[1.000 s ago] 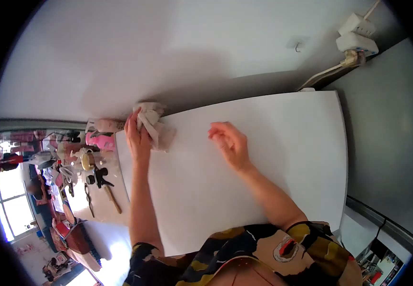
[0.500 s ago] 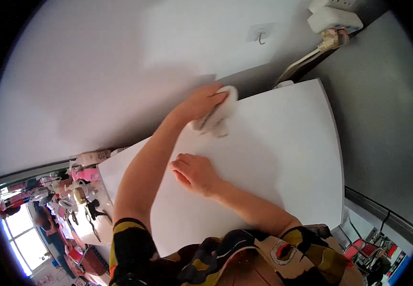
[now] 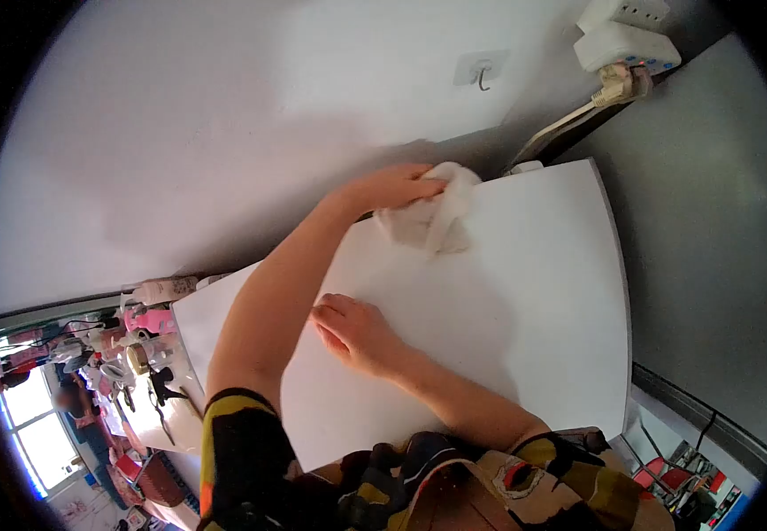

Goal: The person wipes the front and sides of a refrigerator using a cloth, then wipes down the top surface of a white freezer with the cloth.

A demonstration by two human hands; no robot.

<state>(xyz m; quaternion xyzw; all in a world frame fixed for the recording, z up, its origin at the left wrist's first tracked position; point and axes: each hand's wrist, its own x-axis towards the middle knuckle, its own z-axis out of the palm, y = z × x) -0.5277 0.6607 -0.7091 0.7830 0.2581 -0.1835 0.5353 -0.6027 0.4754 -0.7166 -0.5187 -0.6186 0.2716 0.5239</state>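
My left hand (image 3: 395, 188) reaches to the back edge of a white flat top (image 3: 543, 292), its fingers closed on a pale cloth (image 3: 456, 212). The cloth lies bunched against the surface, with one part over the back edge by the wall. Nearer my body, my right hand (image 3: 357, 336) rests on the white top beside my left forearm. Its fingers are curled in loosely, and nothing shows in them.
Behind the top rises a pale wall with a clear adhesive hook (image 3: 483, 74). A plug and cord (image 3: 615, 88) hang from a white power strip (image 3: 627, 46) beside a grey panel (image 3: 711, 221). Bottles and clutter (image 3: 149, 319) stand at the left; a person (image 3: 87, 416) is farther off.
My left hand has slid the cloth to the right along the back edge, and the cloth is spread wider. My right hand stays nearly in place.
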